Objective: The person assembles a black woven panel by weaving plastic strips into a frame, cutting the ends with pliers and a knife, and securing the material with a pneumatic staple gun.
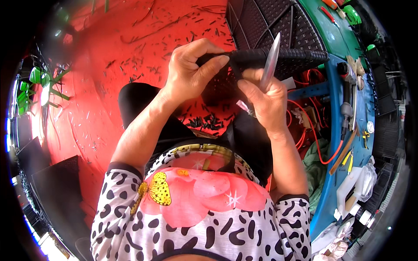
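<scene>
A black wicker furniture piece (272, 26) with a woven panel stands before me, its wrapped edge (300, 55) running across to my fingers. My left hand (189, 69) is closed round the left end of that edge, thumb pressed on top. A flat black strip (235, 68) hangs from the edge down to my right hand (267, 98), whose thumb and fingers pinch it. In the same right hand a pointed silver metal tool (271, 61) sticks up, tip upward. Its lower end is hidden in the grip.
Black strip offcuts (207, 122) litter the red floor (87, 122). On my right, a blue worktable (324, 204) carries a power tool (346, 111) with a red hose (322, 158) and yellow-handled tools (347, 158). A green tabletop (311, 11) lies beyond. Green cloth (317, 169) hangs beside the table.
</scene>
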Demonstrator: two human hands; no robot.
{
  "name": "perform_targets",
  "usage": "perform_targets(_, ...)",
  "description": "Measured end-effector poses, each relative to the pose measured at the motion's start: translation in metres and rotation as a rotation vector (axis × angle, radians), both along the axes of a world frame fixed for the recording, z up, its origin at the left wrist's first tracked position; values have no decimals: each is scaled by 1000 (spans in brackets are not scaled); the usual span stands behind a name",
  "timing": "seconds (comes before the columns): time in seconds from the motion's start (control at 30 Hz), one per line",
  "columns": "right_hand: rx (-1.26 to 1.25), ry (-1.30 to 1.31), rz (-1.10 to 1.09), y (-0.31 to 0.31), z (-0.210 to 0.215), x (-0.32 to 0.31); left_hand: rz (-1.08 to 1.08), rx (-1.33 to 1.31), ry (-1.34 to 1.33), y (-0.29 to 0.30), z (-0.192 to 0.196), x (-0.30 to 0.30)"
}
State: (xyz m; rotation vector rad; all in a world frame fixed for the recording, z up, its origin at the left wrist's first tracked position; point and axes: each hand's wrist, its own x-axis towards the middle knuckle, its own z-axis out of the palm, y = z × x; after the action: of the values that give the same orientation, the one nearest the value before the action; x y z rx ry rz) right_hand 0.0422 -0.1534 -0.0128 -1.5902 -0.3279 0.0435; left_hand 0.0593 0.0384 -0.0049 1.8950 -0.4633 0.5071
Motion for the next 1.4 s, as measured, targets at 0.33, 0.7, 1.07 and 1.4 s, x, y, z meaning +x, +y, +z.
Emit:
perform_targets(0.33,569,593,454,-8,30,28,-115,-59,-168,-1,-1,4)
perform_targets(0.7,94,216,241,-1,52,21,-120,-78,-118,3,-5,5)
perform_targets(1.07,-574,-753,70,4,33,23,-130,-49,-131,1,-8,6)
perform_targets(1.4,-422,-1062,-163,19,19,36,-136,-56,-189,3,-8,8)
